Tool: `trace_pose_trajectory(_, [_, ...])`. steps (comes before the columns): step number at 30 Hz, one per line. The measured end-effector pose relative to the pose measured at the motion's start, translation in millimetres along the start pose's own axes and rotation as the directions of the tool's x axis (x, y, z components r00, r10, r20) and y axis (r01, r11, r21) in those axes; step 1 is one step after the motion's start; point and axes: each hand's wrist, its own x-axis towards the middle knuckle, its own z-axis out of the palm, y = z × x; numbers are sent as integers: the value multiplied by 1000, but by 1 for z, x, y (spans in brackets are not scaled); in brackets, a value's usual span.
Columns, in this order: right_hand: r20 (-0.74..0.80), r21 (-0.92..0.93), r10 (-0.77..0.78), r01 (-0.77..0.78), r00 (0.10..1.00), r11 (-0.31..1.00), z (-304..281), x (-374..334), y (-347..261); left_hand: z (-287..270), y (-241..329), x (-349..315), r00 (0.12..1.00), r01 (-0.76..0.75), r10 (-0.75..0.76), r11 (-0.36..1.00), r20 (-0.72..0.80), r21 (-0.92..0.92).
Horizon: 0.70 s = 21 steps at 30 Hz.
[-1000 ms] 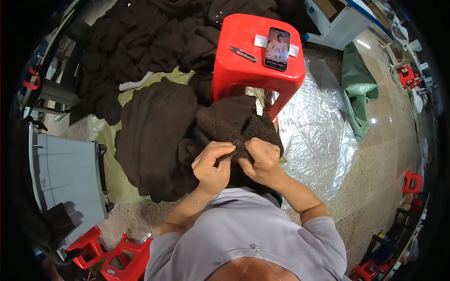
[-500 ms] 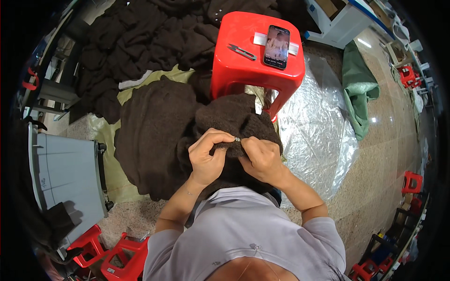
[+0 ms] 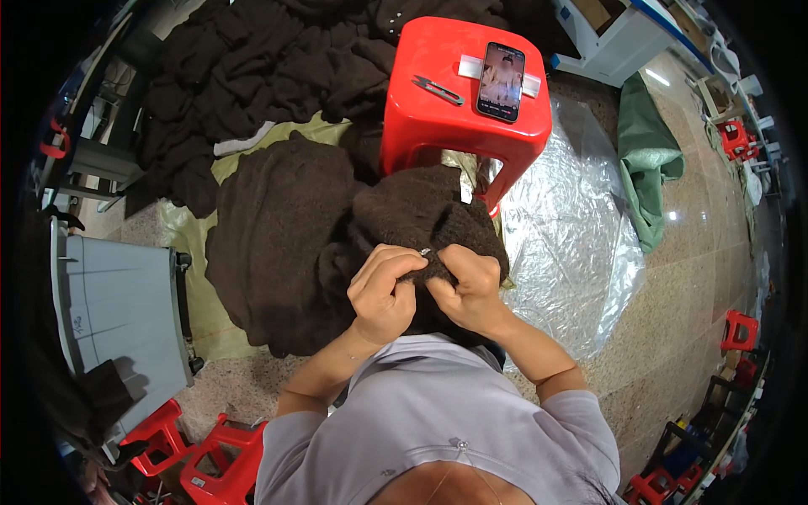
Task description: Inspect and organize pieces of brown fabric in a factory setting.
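Note:
A dark brown fuzzy garment (image 3: 404,206) lies bunched across my lap. My left hand (image 3: 383,290) is closed in a pinch on its cloth, thumb bent against the curled fingers. Just to the right, my right hand (image 3: 468,288) also pinches the garment, knuckles up. Between the two hands a small shiny button-like piece (image 3: 425,252) shows on the cloth, partly covered by my left fingertips. Its exact kind is too small to make out.
Ahead stands a red plastic stool (image 3: 438,126) bearing thread snips (image 3: 438,90) and a phone (image 3: 501,82) on a white stand. Brown cloth (image 3: 252,76) is heaped at the far left. A grey bin (image 3: 126,303) is on the left, clear plastic sheeting (image 3: 572,244) on the right.
My left hand has shifted slightly right, its fingers curling further over the shiny piece, which now shows less. My right hand stays nearly in place. The view has shifted a little.

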Motion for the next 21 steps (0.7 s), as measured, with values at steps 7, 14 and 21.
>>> trace_pose_trajectory(7, [-116,-264,-222,185,968,947,8,-1,5,3,-8,-3,966,258,-258,961,11,-100])
trace_pose_trajectory(14, [-55,61,48,-45,997,997,9,-6,-2,0,-10,-2,999,52,-52,997,-4,-56])
trace_pose_trajectory(21, [236,384,277,-352,931,854,-9,5,4,-6,-18,6,993,95,-82,982,86,-160])
